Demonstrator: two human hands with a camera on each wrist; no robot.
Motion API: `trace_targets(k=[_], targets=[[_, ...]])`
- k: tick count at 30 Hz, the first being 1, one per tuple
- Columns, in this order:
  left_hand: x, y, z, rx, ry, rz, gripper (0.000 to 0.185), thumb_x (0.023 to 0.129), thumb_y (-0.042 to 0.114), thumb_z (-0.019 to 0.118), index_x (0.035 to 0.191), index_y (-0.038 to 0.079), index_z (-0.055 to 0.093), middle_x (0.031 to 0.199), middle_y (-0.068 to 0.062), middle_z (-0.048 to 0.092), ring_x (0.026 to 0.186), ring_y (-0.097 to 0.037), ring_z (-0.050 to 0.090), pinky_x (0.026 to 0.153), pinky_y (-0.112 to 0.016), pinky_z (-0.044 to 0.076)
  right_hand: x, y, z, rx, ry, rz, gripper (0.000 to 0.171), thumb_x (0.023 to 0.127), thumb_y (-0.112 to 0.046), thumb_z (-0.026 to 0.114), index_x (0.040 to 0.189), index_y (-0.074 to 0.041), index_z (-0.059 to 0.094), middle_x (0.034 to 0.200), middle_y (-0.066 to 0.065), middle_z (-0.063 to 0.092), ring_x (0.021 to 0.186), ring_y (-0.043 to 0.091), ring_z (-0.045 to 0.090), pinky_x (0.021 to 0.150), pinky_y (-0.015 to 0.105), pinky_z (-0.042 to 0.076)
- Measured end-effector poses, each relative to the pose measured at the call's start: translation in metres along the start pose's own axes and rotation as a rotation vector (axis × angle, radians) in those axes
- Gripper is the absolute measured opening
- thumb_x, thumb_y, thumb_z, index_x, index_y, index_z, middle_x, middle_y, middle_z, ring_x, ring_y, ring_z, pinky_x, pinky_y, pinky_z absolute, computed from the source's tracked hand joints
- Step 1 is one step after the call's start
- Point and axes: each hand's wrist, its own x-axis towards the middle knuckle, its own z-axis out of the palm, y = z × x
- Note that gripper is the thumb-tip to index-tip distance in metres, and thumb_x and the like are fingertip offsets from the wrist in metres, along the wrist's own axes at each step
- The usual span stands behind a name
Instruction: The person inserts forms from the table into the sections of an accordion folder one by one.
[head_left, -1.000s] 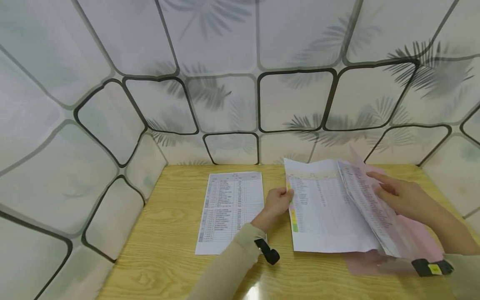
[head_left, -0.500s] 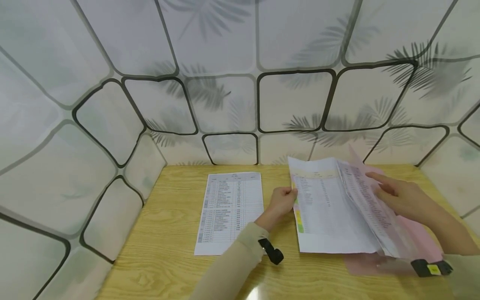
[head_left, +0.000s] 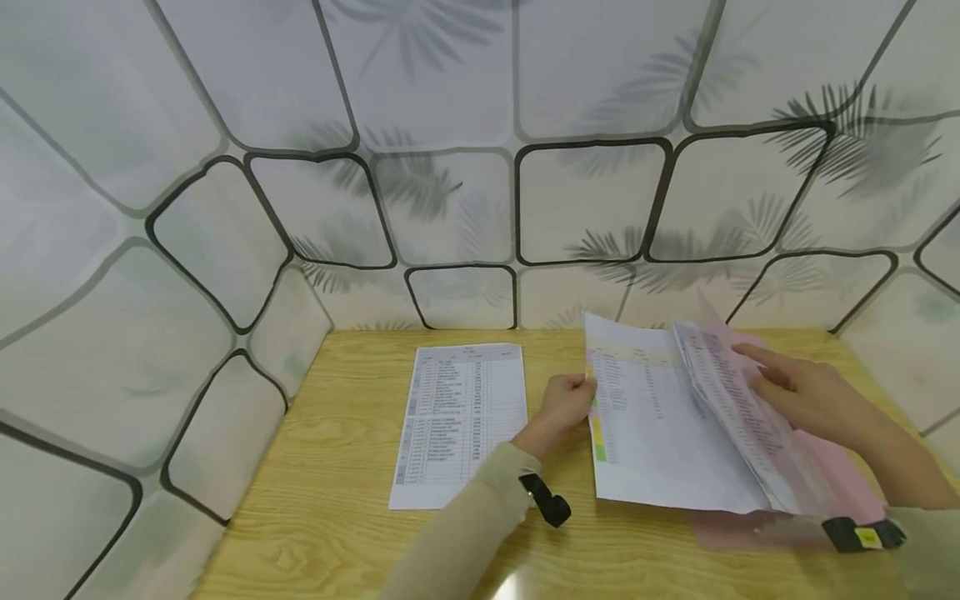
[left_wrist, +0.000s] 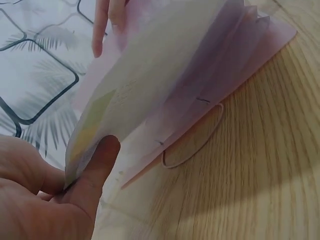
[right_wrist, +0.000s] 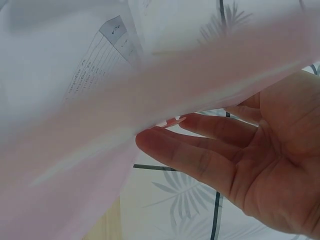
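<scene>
Left hand (head_left: 564,406) reaches in, its grip pinching the printed sheet (head_left: 660,425) by its edge; right hand (head_left: 806,393), grip loose and wide, fingers props the pink folder (head_left: 847,475).

We wear beige sleeves (head_left: 465,533); black wrist straps (head_left: 546,500) sit at each cuff, the right one (head_left: 862,535) yellow-tagged.
</scene>
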Motion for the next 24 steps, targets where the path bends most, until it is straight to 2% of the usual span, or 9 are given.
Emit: trace_targets(k=[2, 4, 7, 9, 12, 16, 20, 22, 24], targets=[[0.0, 0.0009, 0.0035, -0.037, -0.014, -0.008, 0.034, 0.109, 0.016, 0.054, 0.13, -0.004, 0.071, 0.108, -0.017, 0.079, 0.087, -0.021, 0.077, 0.072, -0.033, 0.065, -0.0007, 0.0001, -0.0001, -0.002, 0.002, 0.002, 0.056, 0.11, -0.025, 0.052, 0.16, -0.003, 0.042, 0.11, 0.025, 0.068, 0.065, 0.011, 0.054, 0.058, 0.026, 0.044], [0.0007, 0.0012, 0.0055, -0.072, -0.038, -0.032, 0.034, 0.109, 0.016, 0.053, 0.127, -0.005, 0.072, 0.105, -0.016, 0.079, 0.077, -0.014, 0.072, 0.065, -0.026, 0.06, -0.0014, 0.0, -0.0002, -0.005, 0.005, 0.004, 0.056, 0.109, -0.025, 0.052, 0.159, -0.003, 0.042, 0.111, 0.027, 0.068, 0.066, 0.011, 0.055, 0.058, 0.026, 0.044], [0.0029, 0.0012, 0.0063, -0.16, -0.104, -0.082, 0.035, 0.107, 0.013, 0.048, 0.124, -0.007, 0.071, 0.104, -0.02, 0.079, 0.067, -0.008, 0.066, 0.058, -0.019, 0.054, -0.002, -0.0006, -0.0003, -0.01, 0.003, 0.015, 0.056, 0.109, -0.024, 0.053, 0.159, -0.002, 0.042, 0.11, 0.026, 0.068, 0.066, 0.012, 0.054, 0.058, 0.026, 0.045], [0.0048, 0.0007, 0.0056, -0.205, -0.143, -0.115, 0.035, 0.105, 0.012, 0.047, 0.121, -0.008, 0.071, 0.104, -0.022, 0.079, 0.066, -0.009, 0.067, 0.056, -0.018, 0.053, -0.0017, -0.0009, -0.0004, -0.011, 0.002, 0.018, 0.056, 0.109, -0.023, 0.053, 0.159, -0.002, 0.041, 0.11, 0.027, 0.067, 0.067, 0.013, 0.054, 0.057, 0.026, 0.046], [0.0065, 0.0, 0.0043, -0.23, -0.195, -0.131, 0.034, 0.107, 0.012, 0.046, 0.123, -0.007, 0.07, 0.107, -0.023, 0.079, 0.074, -0.014, 0.075, 0.058, -0.02, 0.057, -0.0013, -0.001, -0.001, -0.014, 0.002, 0.017, 0.056, 0.109, -0.022, 0.053, 0.159, -0.002, 0.041, 0.107, 0.023, 0.066, 0.066, 0.012, 0.053, 0.057, 0.026, 0.045], [0.0057, -0.0003, 0.0034, -0.166, -0.254, -0.106, 0.032, 0.11, 0.011, 0.047, 0.128, -0.002, 0.07, 0.104, -0.019, 0.079, 0.074, -0.013, 0.072, 0.061, -0.022, 0.054, -0.0018, -0.0002, -0.0015, -0.011, 0.001, 0.007, 0.056, 0.109, -0.022, 0.053, 0.159, -0.001, 0.041, 0.107, 0.025, 0.067, 0.065, 0.011, 0.053, 0.056, 0.026, 0.045], [0.0037, -0.0012, 0.0036, -0.133, -0.296, -0.061, 0.033, 0.112, 0.011, 0.045, 0.133, 0.0, 0.068, 0.109, -0.021, 0.078, 0.075, -0.011, 0.069, 0.064, -0.024, 0.053, -0.0024, -0.0007, -0.001, -0.005, -0.001, 0.01, 0.056, 0.109, -0.023, 0.053, 0.16, -0.002, 0.041, 0.116, 0.031, 0.067, 0.068, 0.013, 0.055, 0.057, 0.026, 0.047], [0.0034, -0.0029, 0.004, -0.129, -0.286, -0.036, 0.035, 0.111, 0.01, 0.044, 0.134, -0.002, 0.067, 0.113, -0.023, 0.077, 0.081, -0.013, 0.071, 0.066, -0.025, 0.055, -0.0025, -0.0016, -0.001, -0.003, 0.002, 0.01, 0.056, 0.109, -0.024, 0.053, 0.16, -0.003, 0.041, 0.12, 0.034, 0.067, 0.069, 0.013, 0.056, 0.057, 0.026, 0.048], [0.0038, -0.0047, 0.0044, -0.114, -0.244, -0.007, 0.037, 0.109, 0.008, 0.043, 0.136, -0.002, 0.066, 0.116, -0.023, 0.077, 0.087, -0.017, 0.073, 0.067, -0.025, 0.057, -0.0022, -0.0014, -0.0014, -0.001, 0.003, 0.003, 0.056, 0.109, -0.023, 0.053, 0.159, -0.002, 0.041, 0.119, 0.034, 0.067, 0.068, 0.011, 0.056, 0.057, 0.026, 0.047]])
